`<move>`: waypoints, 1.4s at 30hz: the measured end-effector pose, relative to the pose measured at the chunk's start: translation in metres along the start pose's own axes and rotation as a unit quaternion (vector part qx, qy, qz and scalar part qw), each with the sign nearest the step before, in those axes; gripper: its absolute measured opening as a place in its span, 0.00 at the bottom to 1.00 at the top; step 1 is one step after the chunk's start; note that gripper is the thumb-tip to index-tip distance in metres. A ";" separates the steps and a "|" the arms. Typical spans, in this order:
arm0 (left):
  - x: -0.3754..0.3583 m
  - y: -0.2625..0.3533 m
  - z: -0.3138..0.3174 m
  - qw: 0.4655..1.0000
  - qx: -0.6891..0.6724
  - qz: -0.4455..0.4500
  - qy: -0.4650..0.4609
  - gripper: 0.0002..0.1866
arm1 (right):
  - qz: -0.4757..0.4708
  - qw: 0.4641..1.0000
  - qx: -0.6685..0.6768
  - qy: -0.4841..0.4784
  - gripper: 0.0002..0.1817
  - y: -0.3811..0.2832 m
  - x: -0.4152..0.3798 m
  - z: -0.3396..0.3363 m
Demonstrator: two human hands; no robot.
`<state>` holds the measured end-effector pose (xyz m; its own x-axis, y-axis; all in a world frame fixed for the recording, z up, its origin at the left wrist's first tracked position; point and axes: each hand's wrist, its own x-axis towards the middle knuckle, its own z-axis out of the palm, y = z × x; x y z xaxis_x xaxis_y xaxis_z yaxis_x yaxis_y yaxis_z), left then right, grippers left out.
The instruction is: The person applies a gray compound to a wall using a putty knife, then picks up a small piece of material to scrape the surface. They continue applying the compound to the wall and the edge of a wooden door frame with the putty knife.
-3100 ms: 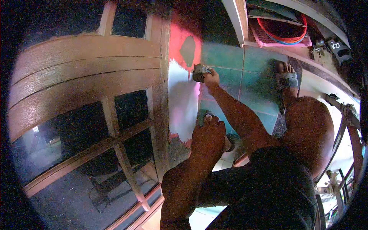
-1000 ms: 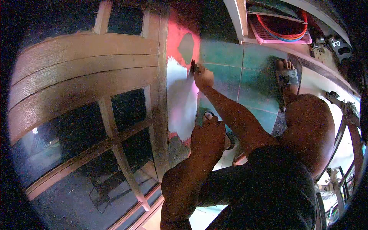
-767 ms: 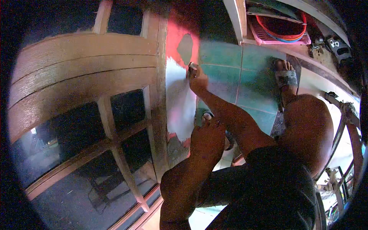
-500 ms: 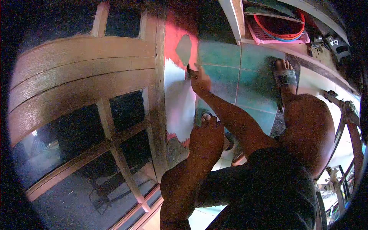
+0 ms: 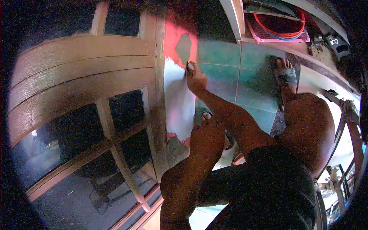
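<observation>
My right hand [image 5: 197,79] is closed around a small paintbrush [image 5: 189,68], its dark end against a narrow painted strip of wall. White paint [image 5: 178,99] covers the middle of that strip, with a ragged, brushed edge. Above the white, red paint [image 5: 175,40] surrounds a bare grey patch [image 5: 184,46]. My left hand [image 5: 208,132] hangs nearer to me, low in front of a toe. Its back faces the camera and its fingers are hidden.
A brown wooden door [image 5: 84,69] with glass panes fills the left side. Green tiles [image 5: 218,76] lie beyond the strip. My foot [image 5: 284,71] and bent knee [image 5: 310,130] are at the right. A pink crate [image 5: 264,39] holding a red basket stands at the top right.
My right hand has shifted slightly left and turned, showing more of the brush. A finger that stuck out is now drawn in. My left hand has barely moved.
</observation>
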<state>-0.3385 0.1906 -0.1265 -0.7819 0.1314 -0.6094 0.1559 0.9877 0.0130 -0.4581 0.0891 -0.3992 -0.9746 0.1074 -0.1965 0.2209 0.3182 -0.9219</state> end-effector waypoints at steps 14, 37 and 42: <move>0.004 0.007 -0.013 0.998 0.019 -0.019 -0.057 0.19 | 0.083 0.993 -0.052 -0.071 0.25 -0.003 0.024 -0.016; -0.001 0.000 -0.014 0.999 -0.024 -0.004 -0.021 0.16 | 0.244 0.861 0.445 -0.022 0.13 0.067 0.023 0.000; -0.001 -0.003 0.000 0.999 0.014 0.008 0.034 0.16 | 0.213 0.865 0.452 -0.042 0.15 0.092 0.026 0.018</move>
<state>-0.3380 0.1879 -0.1260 -0.8185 0.1528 -0.5538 0.1837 0.9830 -0.0004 -0.4640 0.1043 -0.4950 -0.8189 -0.0479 -0.5719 0.4797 -0.6043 -0.6361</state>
